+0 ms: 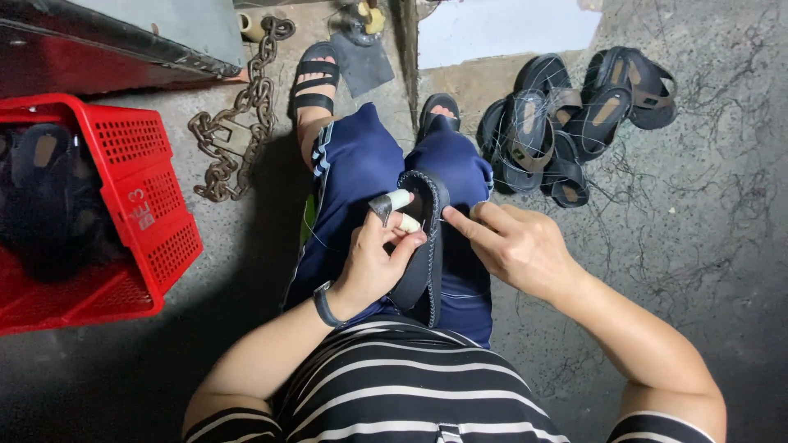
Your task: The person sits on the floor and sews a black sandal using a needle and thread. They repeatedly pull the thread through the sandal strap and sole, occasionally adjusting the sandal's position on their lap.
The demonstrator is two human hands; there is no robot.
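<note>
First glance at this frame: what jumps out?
Centre: both hands work a dark sandal sole with a stitched edge, held on the lap; the left hand, two fingers taped, grips its side, and the right hand presses its rim. At left stands a red crate; a rusty chain lies above it, and finished sandals are piled upper right.

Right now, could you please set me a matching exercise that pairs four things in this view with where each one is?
Things:
1. red plastic crate
2. rusty chain
3. pile of dark sandals
4. dark sandal sole with stitched edge

Places:
A. on the floor at upper right, beyond the knees
B. on the lap, held by the left hand with the right hand at its edge
C. at the left edge of the view
D. on the floor between the crate and the person's leg

Pairs: 1-C, 2-D, 3-A, 4-B
</note>
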